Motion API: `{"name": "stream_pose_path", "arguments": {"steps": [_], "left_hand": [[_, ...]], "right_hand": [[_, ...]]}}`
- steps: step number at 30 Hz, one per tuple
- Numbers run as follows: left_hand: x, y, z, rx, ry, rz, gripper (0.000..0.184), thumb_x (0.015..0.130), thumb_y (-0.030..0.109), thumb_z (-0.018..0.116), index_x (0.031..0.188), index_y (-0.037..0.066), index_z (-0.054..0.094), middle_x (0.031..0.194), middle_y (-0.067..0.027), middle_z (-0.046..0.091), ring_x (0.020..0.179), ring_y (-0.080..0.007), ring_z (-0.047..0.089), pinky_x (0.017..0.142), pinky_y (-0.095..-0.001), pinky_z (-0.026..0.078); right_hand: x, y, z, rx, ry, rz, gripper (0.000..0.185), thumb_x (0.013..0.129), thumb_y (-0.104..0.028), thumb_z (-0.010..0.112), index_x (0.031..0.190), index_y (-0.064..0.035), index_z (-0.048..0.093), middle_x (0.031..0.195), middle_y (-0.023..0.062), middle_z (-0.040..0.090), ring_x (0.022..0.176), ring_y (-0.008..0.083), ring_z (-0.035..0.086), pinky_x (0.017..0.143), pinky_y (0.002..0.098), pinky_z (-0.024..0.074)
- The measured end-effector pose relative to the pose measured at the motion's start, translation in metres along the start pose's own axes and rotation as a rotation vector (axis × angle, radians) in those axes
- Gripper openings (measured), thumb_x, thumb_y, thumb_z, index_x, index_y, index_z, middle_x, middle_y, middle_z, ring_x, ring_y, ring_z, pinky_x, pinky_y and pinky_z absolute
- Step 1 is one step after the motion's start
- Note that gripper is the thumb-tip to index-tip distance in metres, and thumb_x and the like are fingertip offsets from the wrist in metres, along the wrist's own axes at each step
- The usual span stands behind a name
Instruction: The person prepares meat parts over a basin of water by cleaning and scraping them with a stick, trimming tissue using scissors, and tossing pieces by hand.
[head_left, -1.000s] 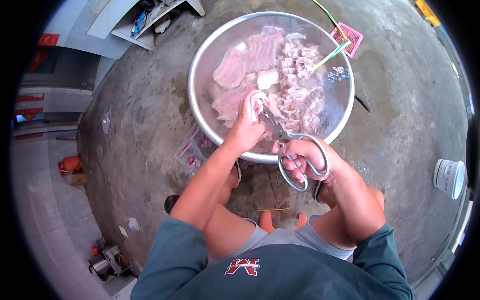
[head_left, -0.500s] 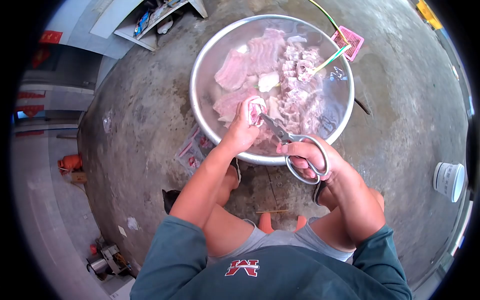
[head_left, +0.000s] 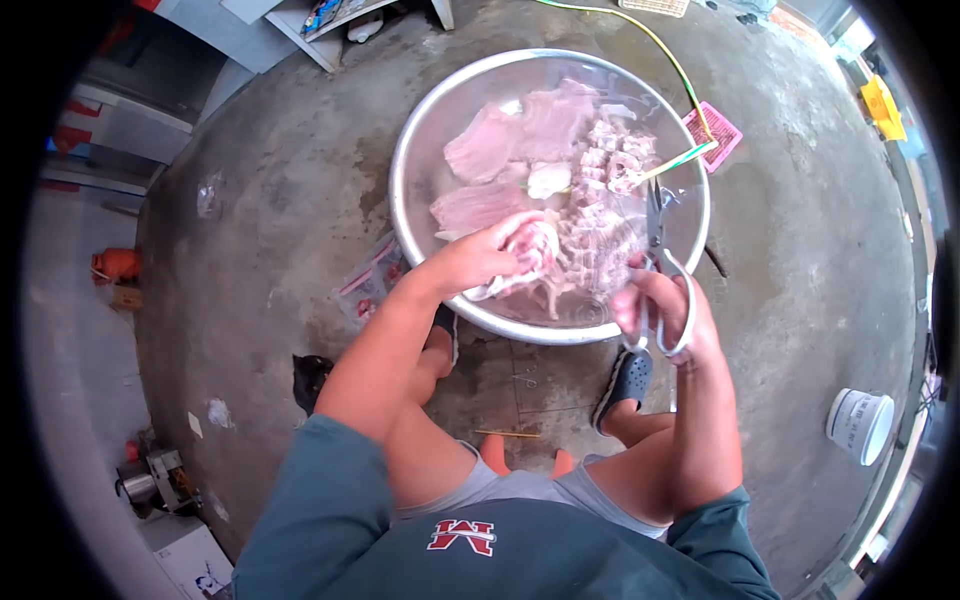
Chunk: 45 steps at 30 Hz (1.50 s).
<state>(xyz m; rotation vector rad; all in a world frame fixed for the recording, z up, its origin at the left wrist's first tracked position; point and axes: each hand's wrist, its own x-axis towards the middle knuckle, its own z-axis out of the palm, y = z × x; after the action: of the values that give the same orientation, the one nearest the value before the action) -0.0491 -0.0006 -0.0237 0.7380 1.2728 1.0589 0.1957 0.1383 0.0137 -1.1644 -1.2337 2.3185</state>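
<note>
Concrete floor (head_left: 270, 200) all round; on it a wide metal basin (head_left: 425, 165), set just beyond the person's feet. In the basin, seemingly under water: flat slabs of meat (head_left: 480, 208) to the left and far left, and bony pieces (head_left: 600, 225) in a rough band right of the middle, running far to near. A hose (head_left: 680, 162) comes in over the far right rim, its end at the far part of that band. Left hand (head_left: 470, 258) over the near left of the basin, just nearer than the closest slab; right hand (head_left: 704, 318) at the near right rim, well apart from it. Scissors (head_left: 656, 232) in the right hand, fingers curled about the handles; finger detail blurred. Their long axis runs near to far, tips pointing away, close to the hose end as seen; contact there cannot be told, nor whether the blades are parted. Smallest item: a rolled piece of meat (head_left: 532, 250), pinched in the left fingers at their right end, pale outside, redder within, its long axis unclear. Key relation, as judged: this piece lies left of the scissors and clear of them, with the bony band between in view; the blades point past it rather than at it. Left hand nearer, being in contact.
</note>
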Motion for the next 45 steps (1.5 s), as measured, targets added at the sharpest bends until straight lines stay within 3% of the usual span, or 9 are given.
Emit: {"name": "stream_pose_path", "arguments": {"steps": [4, 9, 12, 19, 23, 27, 30, 39, 45], "left_hand": [[0.0, 0.014, 0.031, -0.261, -0.258, -0.106, 0.078, 0.084, 0.004, 0.048, 0.155, 0.008, 0.015, 0.114, -0.0171, 0.062, 0.087, -0.0174, 0.065, 0.065, -0.0277, 0.054], [0.003, 0.019, 0.037, -0.189, -0.335, -0.185, 0.076, 0.088, 0.006, 0.045, 0.156, 0.009, 0.012, 0.099, -0.0158, 0.067, 0.073, -0.0194, 0.066, 0.066, -0.0306, 0.055], [0.005, 0.013, 0.038, -0.164, -0.317, -0.169, 0.072, 0.09, 0.005, 0.047, 0.155, 0.008, 0.018, 0.107, -0.0135, 0.065, 0.085, -0.0165, 0.066, 0.076, -0.029, 0.053], [0.025, -0.005, 0.039, -0.07, -0.1, 0.082, 0.047, 0.098, 0.016, 0.055, 0.142, 0.005, 0.044, 0.119, -0.0065, 0.06, 0.105, -0.0121, 0.056, 0.092, -0.0278, 0.045], [0.042, -0.032, 0.045, 0.416, 0.483, 0.293, 0.05, 0.096, 0.044, 0.059, 0.122, 0.002, 0.059, 0.104, -0.0129, 0.064, 0.097, -0.0165, 0.062, 0.084, -0.0303, 0.049], [0.036, -0.011, 0.052, -0.129, 0.286, -0.288, 0.069, 0.093, 0.068, 0.044, 0.111, 0.004, 0.062, 0.1, -0.0092, 0.063, 0.089, -0.0202, 0.059, 0.079, -0.034, 0.047], [0.043, -0.026, 0.06, -0.6, -0.038, -0.348, 0.074, 0.092, 0.072, 0.039, 0.121, 0.008, 0.062, 0.108, -0.0066, 0.064, 0.098, -0.019, 0.06, 0.085, -0.035, 0.048], [0.047, -0.012, 0.063, -1.074, -0.038, -0.111, 0.039, 0.102, 0.043, 0.041, 0.113, 0.01, 0.059, 0.106, -0.0128, 0.068, 0.098, -0.0264, 0.066, 0.09, -0.0447, 0.05], [0.036, -0.003, 0.05, -1.0, 0.118, -0.115, 0.039, 0.103, 0.04, 0.04, 0.115, 0.007, 0.058, 0.106, -0.0167, 0.068, 0.094, -0.0261, 0.068, 0.077, -0.04, 0.057]], "right_hand": [[0.01, 0.009, 0.01, -0.167, -0.075, -0.105, 0.036, 0.09, -0.008, 0.061, 0.121, 0.0004, 0.047, 0.089, 0.0129, 0.066, 0.074, 0.0207, 0.067, 0.062, 0.0311, 0.0543], [0.011, 0.01, 0.009, -0.052, -0.16, -0.067, 0.043, 0.085, -0.009, 0.07, 0.121, -0.0003, 0.047, 0.086, 0.0086, 0.061, 0.069, 0.0163, 0.06, 0.062, 0.0276, 0.0489], [0.014, 0.016, 0.011, -0.053, -0.127, -0.111, 0.043, 0.084, -0.007, 0.068, 0.121, -0.0004, 0.047, 0.086, 0.009, 0.06, 0.068, 0.0167, 0.06, 0.062, 0.0272, 0.0481], [0.024, 0.016, 0.006, 0.255, -0.036, -0.13, 0.046, 0.081, 0.0, 0.059, 0.124, 0.0003, 0.044, 0.092, 0.0132, 0.059, 0.071, 0.0222, 0.063, 0.061, 0.0314, 0.053], [0.022, 0.013, 0.013, 0.327, 0.018, -0.265, 0.047, 0.08, 0.001, 0.056, 0.126, 0.0009, 0.042, 0.096, 0.0156, 0.058, 0.072, 0.0241, 0.063, 0.063, 0.0334, 0.0549], [0.021, 0.015, 0.015, 0.184, 0.103, -0.438, 0.048, 0.084, 0.003, 0.055, 0.129, -0.0006, 0.039, 0.098, 0.0138, 0.059, 0.076, 0.0212, 0.063, 0.065, 0.0304, 0.052], [0.017, 0.019, 0.02, 0.073, 0.08, -0.508, 0.047, 0.087, 0.005, 0.055, 0.13, -0.0023, 0.038, 0.097, 0.0106, 0.06, 0.078, 0.0169, 0.062, 0.069, 0.0285, 0.0514], [0.017, 0.043, 0.026, -0.841, 0.213, -0.831, 0.04, 0.088, -0.004, 0.066, 0.124, 0.0001, 0.049, 0.095, 0.0084, 0.067, 0.08, 0.0123, 0.064, 0.072, 0.0273, 0.0517], [0.03, 0.028, 0.016, -0.471, 0.218, -0.44, 0.039, 0.088, -0.011, 0.069, 0.122, -0.0025, 0.053, 0.077, -0.0027, 0.056, 0.061, 0.0051, 0.05, 0.053, 0.0207, 0.0404]]}}
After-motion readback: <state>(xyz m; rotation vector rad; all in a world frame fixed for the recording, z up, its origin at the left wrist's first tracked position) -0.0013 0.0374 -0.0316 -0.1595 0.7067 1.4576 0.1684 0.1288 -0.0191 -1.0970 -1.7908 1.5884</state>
